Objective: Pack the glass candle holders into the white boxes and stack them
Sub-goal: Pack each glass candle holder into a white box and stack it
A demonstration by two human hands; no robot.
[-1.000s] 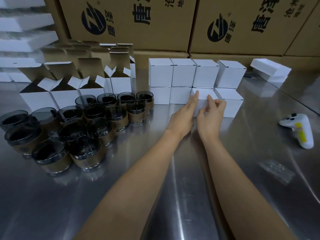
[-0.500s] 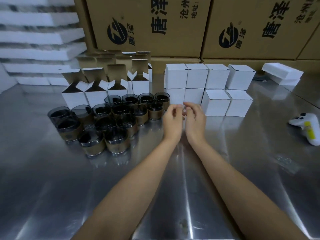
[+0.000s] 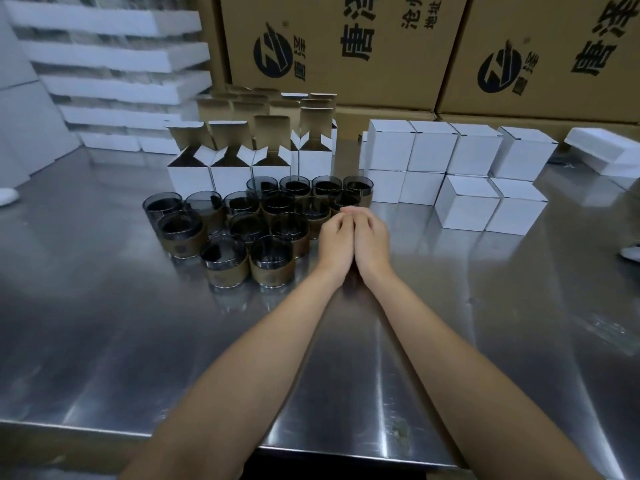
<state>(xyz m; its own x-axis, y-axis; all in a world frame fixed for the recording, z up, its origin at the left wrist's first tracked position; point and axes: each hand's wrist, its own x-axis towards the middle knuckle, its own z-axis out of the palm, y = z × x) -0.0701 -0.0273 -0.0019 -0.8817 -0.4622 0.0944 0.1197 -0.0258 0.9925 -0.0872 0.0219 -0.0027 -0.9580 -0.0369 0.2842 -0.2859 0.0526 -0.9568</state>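
Several dark glass candle holders (image 3: 272, 261) with tan bands stand clustered left of centre on the steel table (image 3: 104, 341). Behind them stand open white boxes (image 3: 232, 174) with raised flaps. To the right, closed white boxes (image 3: 467, 206) form a block, the back row two high. My left hand (image 3: 334, 239) and my right hand (image 3: 372, 237) are side by side and touching, just right of the holders. Their fingers are loosely curled and hold nothing.
Large brown cartons (image 3: 329, 46) line the back wall. White foam sheets (image 3: 114, 60) are stacked at the back left, and a white foam piece (image 3: 602, 150) lies at the back right. A white controller (image 3: 632, 252) shows at the right edge.
Both hands left the front closed box and drew back and leftward, coming together beside the candle holders. The view shifted left and pulled back.
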